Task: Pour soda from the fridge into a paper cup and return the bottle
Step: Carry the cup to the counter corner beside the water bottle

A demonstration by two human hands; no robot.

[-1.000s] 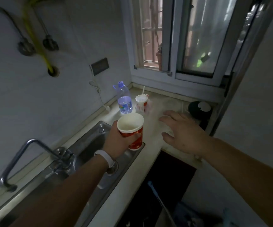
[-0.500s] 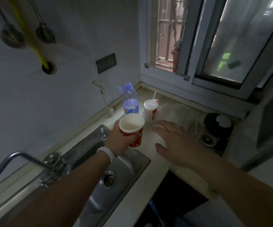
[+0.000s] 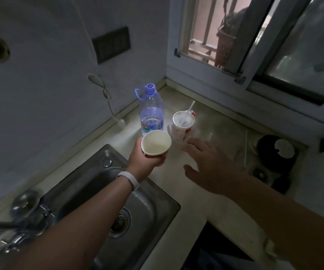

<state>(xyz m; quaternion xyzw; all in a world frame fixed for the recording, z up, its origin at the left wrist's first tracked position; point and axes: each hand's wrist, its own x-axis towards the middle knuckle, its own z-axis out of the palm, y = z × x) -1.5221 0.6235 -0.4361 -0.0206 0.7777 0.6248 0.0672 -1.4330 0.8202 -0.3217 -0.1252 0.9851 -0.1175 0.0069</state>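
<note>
My left hand point(image 3: 144, 159) grips a paper cup point(image 3: 155, 142) with a white inside, upright, just past the sink's far corner and above the counter. The cup looks empty. My right hand point(image 3: 211, 164) hovers to its right over the counter point(image 3: 211, 121), palm down with the fingers spread and holding nothing. No soda bottle or fridge is in view.
A clear water bottle point(image 3: 151, 111) with a purple cap stands behind the cup near the wall. Beside it is a used paper cup point(image 3: 182, 123) with a straw. A steel sink point(image 3: 106, 191) lies below my left arm. A black round object point(image 3: 276, 152) sits at the right.
The view has moved closer and tilted down toward the counter. My left hand has carried the cup forward toward the water bottle, and the right hand has stayed spread beside it.
</note>
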